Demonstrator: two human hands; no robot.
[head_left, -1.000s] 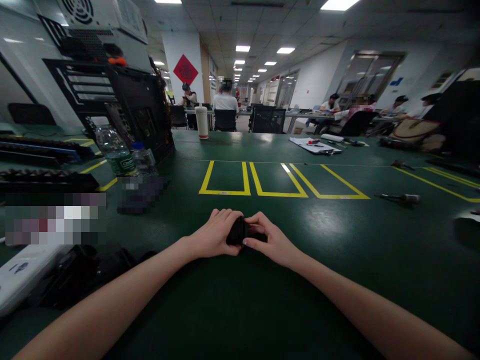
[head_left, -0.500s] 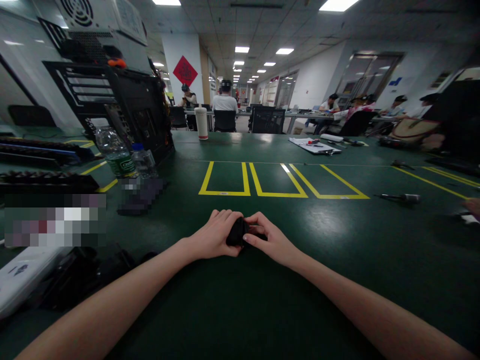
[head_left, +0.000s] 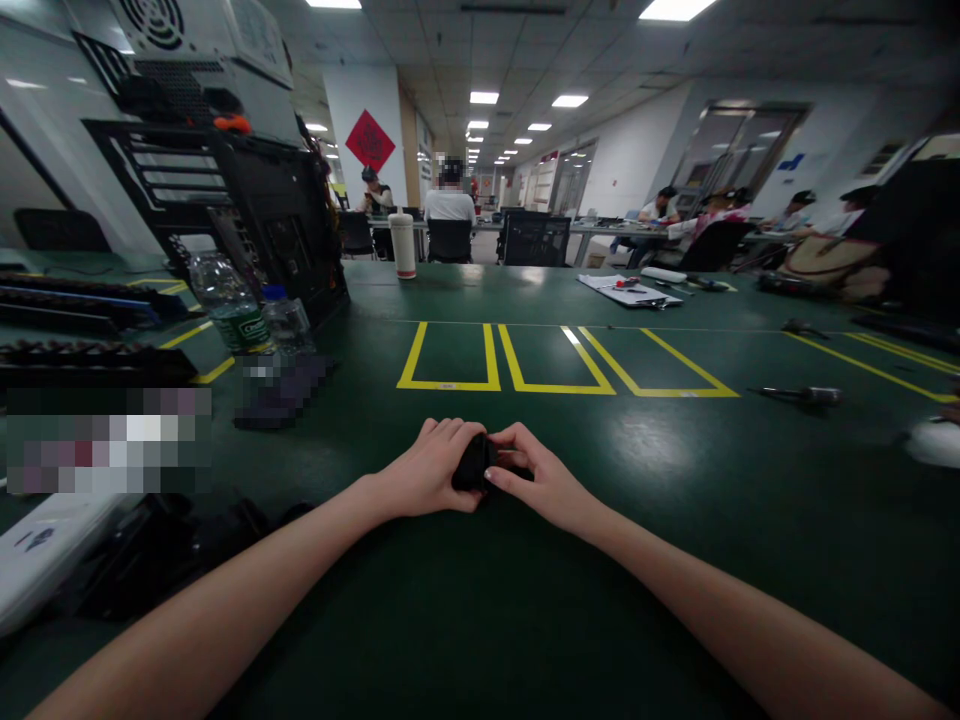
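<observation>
Low over the green table, a small dark block-like object [head_left: 471, 466] sits between my two hands. My left hand [head_left: 433, 464] wraps round it from the left, fingers over the top and thumb below. From the right, my right hand [head_left: 534, 474] pinches the object's right end between thumb and fingertips. Its kind cannot be made out, since it is black and largely covered by the fingers. Several black parts [head_left: 172, 545] lie in a heap to the left of my left forearm.
Yellow tape outlines [head_left: 559, 390] mark the table beyond my hands. A screwdriver [head_left: 802, 396] lies to the right. At the left stand a plastic bottle [head_left: 229, 300] and a black computer case [head_left: 277, 220]. A white tumbler [head_left: 403, 248] and a clipboard [head_left: 626, 291] are farther back.
My right thumb shifts slightly on the dark object; both hands otherwise stay in place. At the far right edge, a blurred white thing and what seems another person's hand move.
</observation>
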